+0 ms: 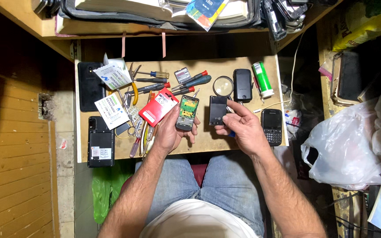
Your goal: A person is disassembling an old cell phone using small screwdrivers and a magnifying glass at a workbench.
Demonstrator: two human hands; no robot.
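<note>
- Left hand (169, 132) grips an opened phone (187, 113), its circuit board facing up, above the table (208, 141).
- Right hand (243, 128) pinches a black battery (217, 110) in its fingers (237, 107), just right of the phone.
- Behind: magnifier (222, 85), black handset (242, 84), screwdrivers (190, 82), green tube (262, 79).
</note>
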